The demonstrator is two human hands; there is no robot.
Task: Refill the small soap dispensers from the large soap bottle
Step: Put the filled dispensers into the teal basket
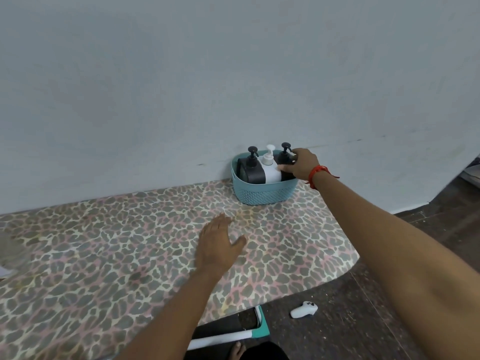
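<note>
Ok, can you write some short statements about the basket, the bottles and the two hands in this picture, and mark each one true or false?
1. The blue basket holds three pump bottles. True.
2. The white bottle stands between the left black bottle and the right black bottle. True.
3. The left hand holds a bottle. False: it is open over the patterned table and holds nothing.
4. The right hand grips the right black bottle inside the basket. True.
5. The basket lies tipped over on the floor. False: it stands upright on the table, close to the wall.
</note>
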